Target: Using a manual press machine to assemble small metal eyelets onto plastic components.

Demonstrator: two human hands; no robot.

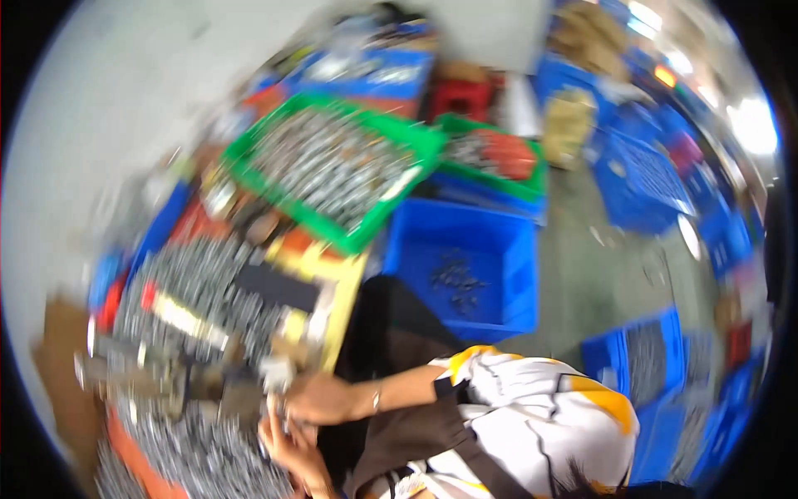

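Observation:
My right hand (320, 399), with a bracelet on its wrist, is bent closed at the right end of a bench-mounted metal device (191, 382). Its fingertips are beside a pale block (277, 374) on that device. Just below, my left hand (293, 449) has its fingers drawn together close to the right one. Something small seems to be in the fingers of both hands, but blur hides its kind. Around the device lies a heap of small grey metal parts (191, 274). A dark flat piece (277, 287) and a pale bar with a red end (187, 320) rest on the heap.
Beyond the bench, a green tray (353, 237) is full of small metal parts. A smaller green tray (536, 179) carries parts and something red. Near my knee, a blue bin (519, 287) has a few dark pieces inside. More blue crates (640, 179) stand to the right.

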